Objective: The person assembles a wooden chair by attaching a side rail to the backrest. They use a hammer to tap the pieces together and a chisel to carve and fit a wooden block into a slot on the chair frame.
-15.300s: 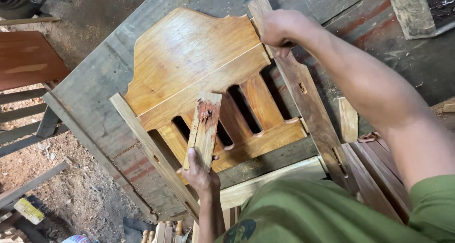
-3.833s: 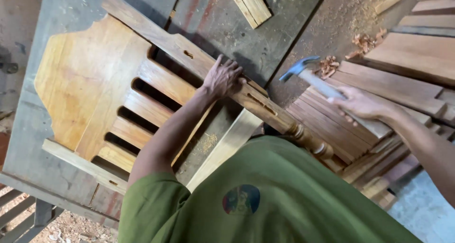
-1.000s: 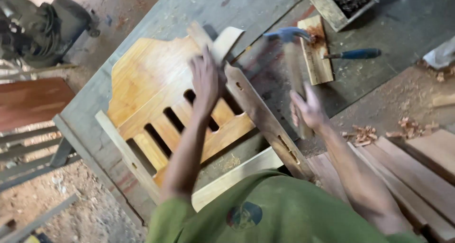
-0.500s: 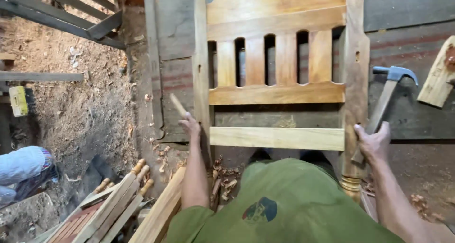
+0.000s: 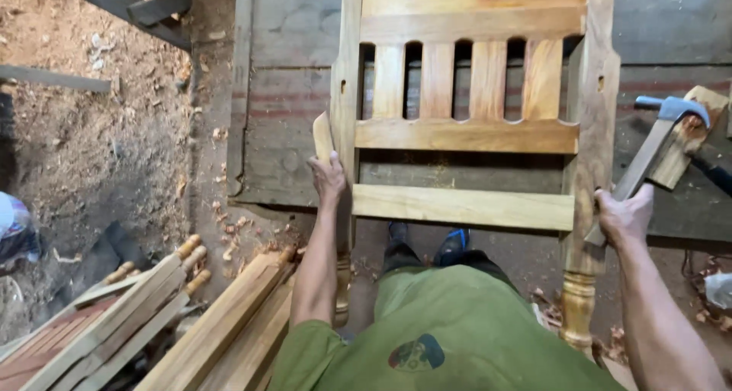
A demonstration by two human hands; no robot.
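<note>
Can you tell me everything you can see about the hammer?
The hammer has a pale wooden handle and a blue-grey metal head with a claw at one end. The right hand grips the handle at its lower end, so it slants up and to the right. It sits just right of the wooden chair frame, with its head close in front of a small wood block on the bench.

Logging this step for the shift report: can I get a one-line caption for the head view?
Left hand grips the wooden frame with a small wood piece; right hand holds a hammer.
</note>
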